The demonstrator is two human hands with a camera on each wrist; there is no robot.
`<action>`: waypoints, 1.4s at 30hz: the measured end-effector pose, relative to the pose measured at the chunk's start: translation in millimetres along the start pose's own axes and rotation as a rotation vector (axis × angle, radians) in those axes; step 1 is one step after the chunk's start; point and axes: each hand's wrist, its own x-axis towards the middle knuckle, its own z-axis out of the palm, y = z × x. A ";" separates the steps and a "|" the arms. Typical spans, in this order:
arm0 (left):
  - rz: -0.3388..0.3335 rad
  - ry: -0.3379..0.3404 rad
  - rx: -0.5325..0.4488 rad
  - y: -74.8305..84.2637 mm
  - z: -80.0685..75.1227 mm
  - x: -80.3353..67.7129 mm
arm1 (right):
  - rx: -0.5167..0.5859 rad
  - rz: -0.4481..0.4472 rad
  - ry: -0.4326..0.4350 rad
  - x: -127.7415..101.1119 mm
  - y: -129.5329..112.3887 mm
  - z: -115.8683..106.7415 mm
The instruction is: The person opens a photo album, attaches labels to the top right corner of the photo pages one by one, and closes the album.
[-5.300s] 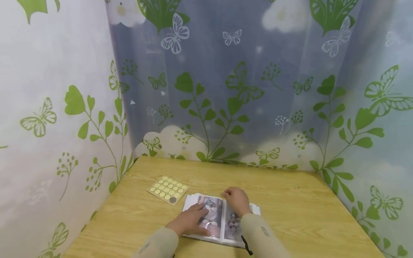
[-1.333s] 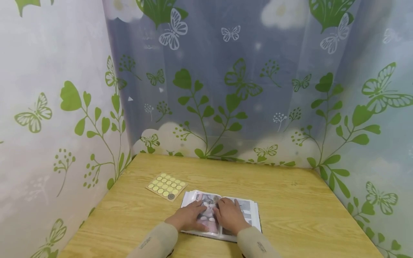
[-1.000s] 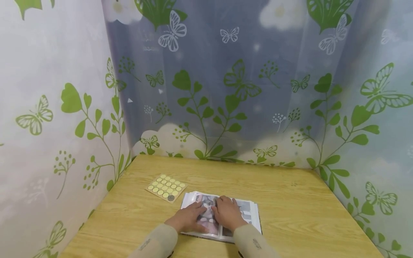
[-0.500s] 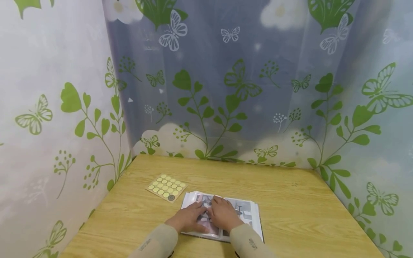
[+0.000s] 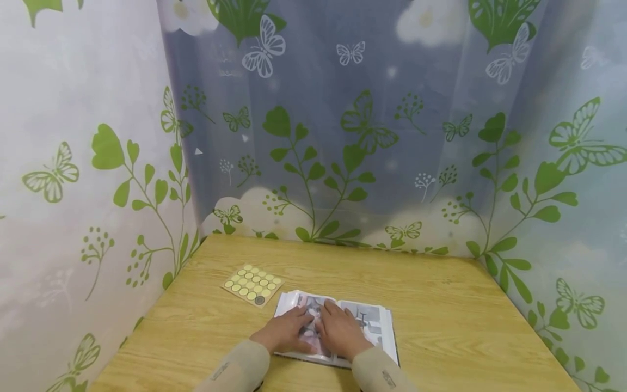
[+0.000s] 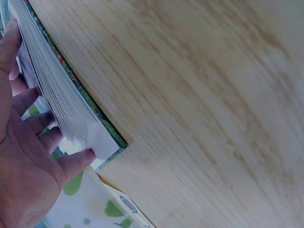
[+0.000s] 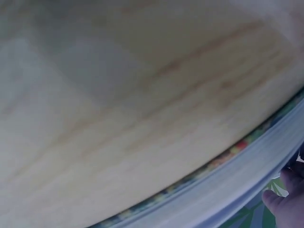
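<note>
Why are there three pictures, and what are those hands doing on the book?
A person wears three cameras. The big picture comes from one on the head, looking down at a light wooden table. The other two come from cameras on the wrists, so they show the table very close up and the book's page edges. An open photo album with pictures in clear sleeves lies there. The left hand and right hand both rest flat on its pages, pressing them down. Beside the album lies a tan sheet of round yellow stickers. Nothing is lifted.
</note>
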 end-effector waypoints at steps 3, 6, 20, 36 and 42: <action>0.005 0.002 -0.001 0.4 1.0 -0.8 | 0.000 -0.004 0.008 -3.3 -0.3 0.7; 0.012 0.000 -0.005 0.0 1.7 -1.3 | -0.011 -0.011 0.003 -5.2 0.3 2.6; 0.015 -0.004 -0.012 0.3 -1.2 0.7 | 0.013 0.027 -0.101 -3.7 0.3 -6.5; -0.013 0.025 0.095 6.4 -1.2 -4.6 | 0.084 0.067 -0.149 -2.6 -0.4 -5.7; -0.034 0.005 -0.005 6.5 -0.7 -6.4 | 0.082 0.036 -0.092 -0.8 7.1 -1.2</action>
